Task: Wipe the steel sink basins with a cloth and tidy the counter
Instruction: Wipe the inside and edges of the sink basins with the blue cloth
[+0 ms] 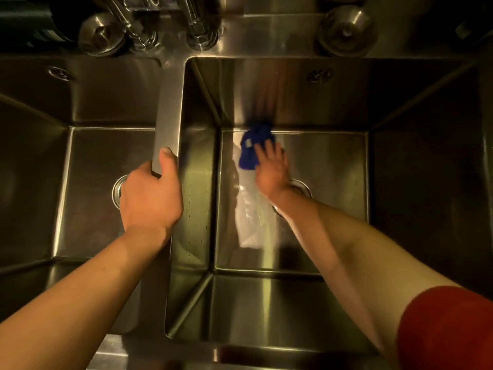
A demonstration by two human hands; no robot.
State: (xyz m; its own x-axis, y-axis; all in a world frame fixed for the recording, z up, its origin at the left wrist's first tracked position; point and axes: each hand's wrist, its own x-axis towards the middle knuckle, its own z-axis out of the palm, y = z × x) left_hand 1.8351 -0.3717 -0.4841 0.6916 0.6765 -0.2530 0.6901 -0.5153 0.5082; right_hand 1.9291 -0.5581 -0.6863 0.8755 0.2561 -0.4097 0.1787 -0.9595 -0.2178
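Head view: right hand (272,169) presses spread fingers on the blue cloth (252,149) in the right basin (333,161), while left hand (150,193) curls around the divider (169,108).

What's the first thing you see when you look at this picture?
The bright blue cloth jumps out, pressed by the right hand onto the floor of the right basin. Next, the left hand grips the steel divider between the two basins.

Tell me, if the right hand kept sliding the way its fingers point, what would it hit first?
Probably the back wall of the right basin: the right hand presses the blue cloth near the floor's far edge, fingers pointing there.
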